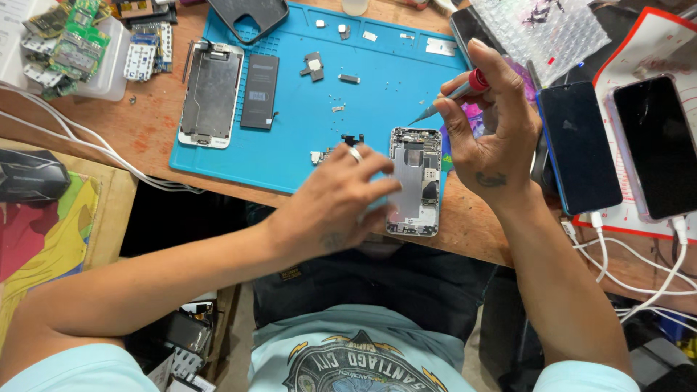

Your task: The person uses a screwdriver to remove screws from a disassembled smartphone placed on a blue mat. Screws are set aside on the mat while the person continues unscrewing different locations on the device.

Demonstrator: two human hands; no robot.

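1. Head view, looking straight down: the opened phone body [414, 181] lies at the near edge of the blue mat [305, 109], around the picture's centre, its insides facing up.
2. The left hand [334, 207] rests on the phone body's left side; its fingers [377, 190] lie curved against the casing and hold it steady. A ring shows on one finger.
3. The right hand [490, 134], at 2 o'clock from the phone body, has its fingers closed in a pinch on a slim screwdriver [450, 98] with a red collar. The tip points down-left and hovers just beside the casing's top left corner.
4. Progress, as I read it: the phone is well stripped. The display panel [211, 93] lies face down at 10 o'clock, apart from the body.
5. A black battery [259, 91] sits just beside that panel, already out.
6. Small brackets and screws [330, 72] are scattered over the mat at 11 to 12 o'clock, so many fasteners look removed.
7. Still in place: the board and parts inside the casing; I judge the work up at its top end unfinished.
8. Around the worktop [145, 131]: a tub of circuit boards [69, 43] at far 10 o'clock, two dark phones [617, 145] at 3 o'clock with white cables [639, 268] plugged in.
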